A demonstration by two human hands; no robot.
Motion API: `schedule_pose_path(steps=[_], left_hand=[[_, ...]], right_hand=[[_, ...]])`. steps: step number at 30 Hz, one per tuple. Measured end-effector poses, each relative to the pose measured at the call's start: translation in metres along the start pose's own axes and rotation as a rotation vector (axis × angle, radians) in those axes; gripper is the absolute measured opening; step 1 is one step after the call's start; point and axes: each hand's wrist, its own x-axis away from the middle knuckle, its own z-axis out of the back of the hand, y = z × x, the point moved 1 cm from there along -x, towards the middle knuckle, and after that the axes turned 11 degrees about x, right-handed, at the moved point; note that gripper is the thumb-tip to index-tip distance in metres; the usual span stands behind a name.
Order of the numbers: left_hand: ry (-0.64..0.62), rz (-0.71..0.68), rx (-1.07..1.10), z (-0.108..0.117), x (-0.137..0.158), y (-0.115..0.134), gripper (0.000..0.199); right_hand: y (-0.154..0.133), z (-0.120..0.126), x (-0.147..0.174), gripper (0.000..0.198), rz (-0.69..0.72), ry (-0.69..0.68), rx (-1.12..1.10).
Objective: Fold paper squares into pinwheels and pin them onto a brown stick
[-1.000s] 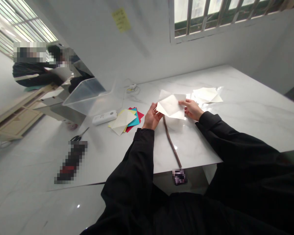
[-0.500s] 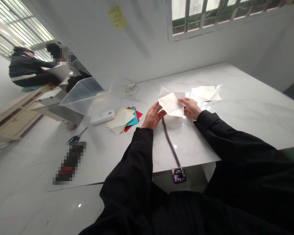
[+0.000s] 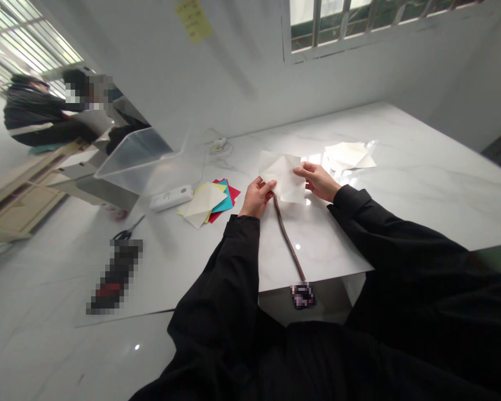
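A creased cream sheet of paper [image 3: 284, 174] is held up above the white marbled table [image 3: 334, 228]. My left hand [image 3: 256, 197] pinches its lower left edge, thumb on top. At the right edge, my right hand [image 3: 320, 181] has the paper between thumb and fingers. Below the paper a thin brown stick-like strip [image 3: 287, 238] runs toward the table's front edge; its far end is hidden by the paper. To the left of my left hand lies a fanned stack of coloured paper [image 3: 223, 203] in red, blue and yellow, with a cream sheet [image 3: 204, 205] on top.
More cream sheets [image 3: 349, 156] lie at the back right. On the left are a white power strip [image 3: 172, 197], a clear plastic bin [image 3: 136, 159], scissors [image 3: 127, 231] and a blurred dark object [image 3: 116, 277]. Two people sit farther off at the left.
The paper has been spread flatter between my hands, and my left thumb now lies on top of it. The whole view has shifted slightly.
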Motion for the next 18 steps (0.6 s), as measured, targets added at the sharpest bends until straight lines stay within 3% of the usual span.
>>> schedule_pose_path(steps=[3,11,18], left_hand=[[0.037,-0.021,0.000,0.002,-0.002,0.000,0.053],[0.080,-0.016,-0.051,0.002,-0.001,0.001,0.055],[0.066,-0.036,-0.067,0.003,-0.004,-0.001,0.057]], right_hand=[[-0.006,-0.002,0.002,0.058,-0.004,-0.036,-0.051],[-0.003,-0.007,-0.002,0.048,-0.206,0.092,-0.081],[0.007,-0.006,0.000,0.041,-0.104,-0.033,-0.010]])
